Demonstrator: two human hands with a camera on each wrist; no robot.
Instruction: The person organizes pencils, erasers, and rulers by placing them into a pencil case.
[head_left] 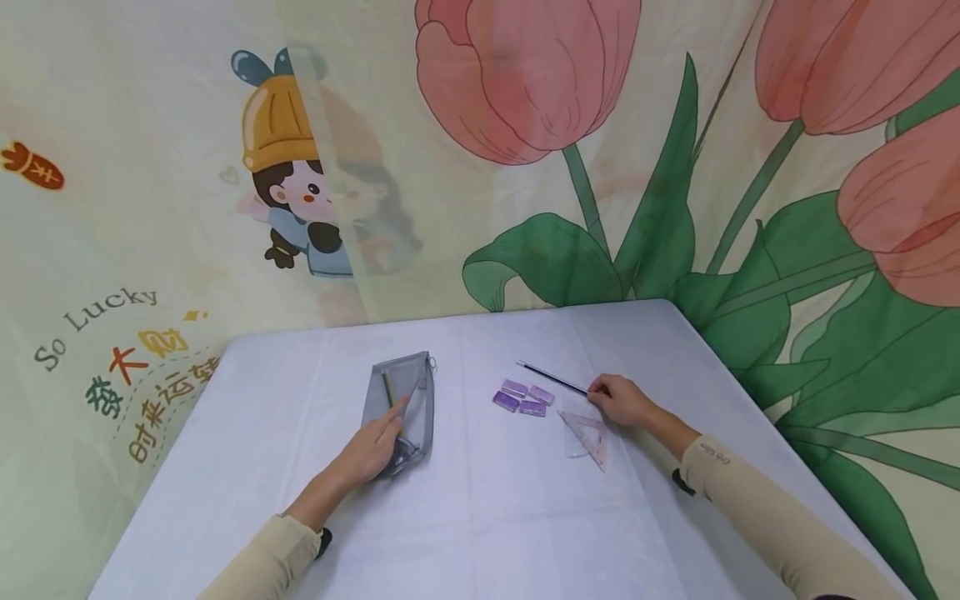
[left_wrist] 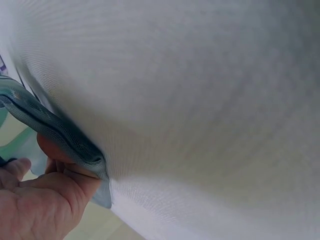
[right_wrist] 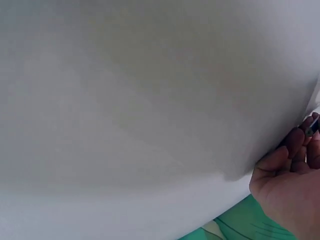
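grey mesh pouch [head_left: 420,421], lower ctr-left, is prob. handling soft, l. grip [head_left: 372,450] holding its edge; r. grip [head_left: 621,400] is pinching dark pencil [head_left: 552,377], lower ctr-right: prob. light, stiff, best held mid-shaft.

Seen from the blocks [head_left: 533,408], a bare lane of counter [head_left: 468,467] runs from 12 to 6 o'clock between them and the pouch [head_left: 420,412] at 9. The pencil [head_left: 553,378] obstructs 2 o'clock, the right hand [head_left: 622,400] 3, and the set square [head_left: 585,440] 4; toward 6 the way lies open.
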